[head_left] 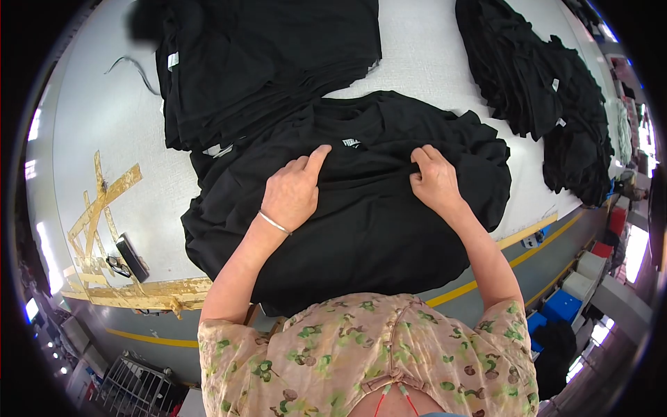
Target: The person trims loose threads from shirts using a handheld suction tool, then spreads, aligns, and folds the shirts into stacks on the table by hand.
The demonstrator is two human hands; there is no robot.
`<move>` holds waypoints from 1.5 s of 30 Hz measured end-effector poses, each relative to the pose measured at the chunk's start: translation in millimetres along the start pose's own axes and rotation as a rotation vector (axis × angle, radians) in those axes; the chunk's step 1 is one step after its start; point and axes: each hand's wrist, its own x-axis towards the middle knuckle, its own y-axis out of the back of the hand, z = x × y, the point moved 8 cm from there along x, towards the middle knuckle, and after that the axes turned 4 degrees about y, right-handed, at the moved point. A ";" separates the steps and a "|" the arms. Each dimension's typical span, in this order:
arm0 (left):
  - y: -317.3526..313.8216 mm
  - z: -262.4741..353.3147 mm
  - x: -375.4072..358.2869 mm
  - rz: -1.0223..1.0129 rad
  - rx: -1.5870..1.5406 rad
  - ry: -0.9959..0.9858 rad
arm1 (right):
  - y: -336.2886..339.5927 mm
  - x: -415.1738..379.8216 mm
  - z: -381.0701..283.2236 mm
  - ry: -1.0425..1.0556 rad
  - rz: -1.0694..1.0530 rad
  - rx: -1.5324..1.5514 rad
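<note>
A black garment [361,229] lies spread on the white table [111,118] right in front of me, a small white label [351,143] showing near its neck. My left hand [295,191], with a thin bracelet at the wrist, presses on the cloth near the label with its fingers bent and the index finger stretched out. My right hand [434,177] pinches a fold of the same garment just right of the label. Both hands rest on the upper middle of the garment.
A thick stack of black garments [264,62] lies behind on the left, another pile [542,90] at the far right. A dark handheld tool [132,257] sits on yellow tape marks [104,201] at the left. Blue and white bins [577,292] stand on the floor.
</note>
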 end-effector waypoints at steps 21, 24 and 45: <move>27.1 -8.0 -35.9 -0.098 -0.173 -0.043 | 55.2 2.9 20.9 -0.440 -0.070 0.106; 8.4 5.0 -43.4 -0.190 -0.301 0.012 | 24.5 -31.9 22.7 -0.585 -0.089 0.695; -7.2 -5.1 -42.8 0.053 -0.279 0.209 | -27.9 -112.7 12.9 -0.797 0.262 1.367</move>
